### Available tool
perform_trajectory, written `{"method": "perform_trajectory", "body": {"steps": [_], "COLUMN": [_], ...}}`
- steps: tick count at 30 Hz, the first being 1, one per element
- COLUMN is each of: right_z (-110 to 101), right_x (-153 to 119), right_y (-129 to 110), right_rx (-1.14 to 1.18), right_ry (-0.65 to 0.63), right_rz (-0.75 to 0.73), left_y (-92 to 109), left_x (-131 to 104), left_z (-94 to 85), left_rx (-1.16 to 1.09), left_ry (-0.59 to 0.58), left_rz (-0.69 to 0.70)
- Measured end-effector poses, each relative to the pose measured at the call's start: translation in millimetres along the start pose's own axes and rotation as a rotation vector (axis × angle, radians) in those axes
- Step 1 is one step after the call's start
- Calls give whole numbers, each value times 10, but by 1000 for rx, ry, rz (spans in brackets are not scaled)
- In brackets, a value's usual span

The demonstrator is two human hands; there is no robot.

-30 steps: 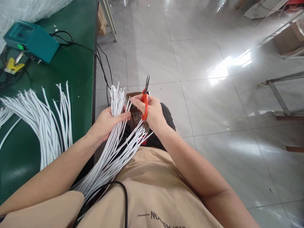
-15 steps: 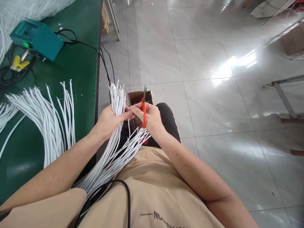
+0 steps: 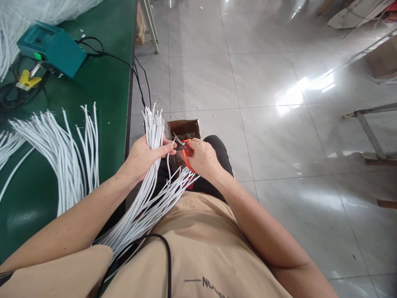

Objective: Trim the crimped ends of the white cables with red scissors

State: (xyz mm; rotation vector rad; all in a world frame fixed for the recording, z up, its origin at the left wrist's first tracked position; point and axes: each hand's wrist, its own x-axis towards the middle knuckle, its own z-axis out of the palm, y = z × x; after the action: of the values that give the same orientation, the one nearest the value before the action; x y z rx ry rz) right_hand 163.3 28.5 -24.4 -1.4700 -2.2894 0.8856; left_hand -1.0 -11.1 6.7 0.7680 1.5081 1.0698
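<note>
My left hand (image 3: 144, 155) is closed round a thick bundle of white cables (image 3: 153, 130), whose cut ends point upward. Between its thumb and fingertips one single cable stands apart, its tip near the blades. My right hand (image 3: 203, 156) grips orange-handled scissors (image 3: 187, 154), with the blades parted and pointing up and left at that cable tip. More loose white cables (image 3: 167, 200) lie across my lap below both hands. Under the scissors, a cardboard box (image 3: 185, 124) holds small cut scraps.
On the left, a green table (image 3: 114, 82) carries more white cables (image 3: 58, 157), a teal machine (image 3: 52, 49) and a yellow clip (image 3: 27, 79). Black cords (image 3: 139, 78) hang over its edge. Scraps dot the tiled floor (image 3: 204, 82). A metal frame (image 3: 370, 128) stands at right.
My right hand has turned the scissors from upright to pointing left, and their blades are now parted by the single cable's tip. My left hand keeps its hold on the bundle.
</note>
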Motion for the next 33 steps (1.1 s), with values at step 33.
{"method": "perform_trajectory", "body": {"steps": [33], "right_z": [-203], "right_x": [-105], "right_y": [-58], "right_rx": [-188], "right_ry": [-170], "right_rz": [48], "left_y": [18], "left_x": [10], "left_z": [-27], "left_rx": [181], "left_ry": [-112], "left_rz": [88]}}
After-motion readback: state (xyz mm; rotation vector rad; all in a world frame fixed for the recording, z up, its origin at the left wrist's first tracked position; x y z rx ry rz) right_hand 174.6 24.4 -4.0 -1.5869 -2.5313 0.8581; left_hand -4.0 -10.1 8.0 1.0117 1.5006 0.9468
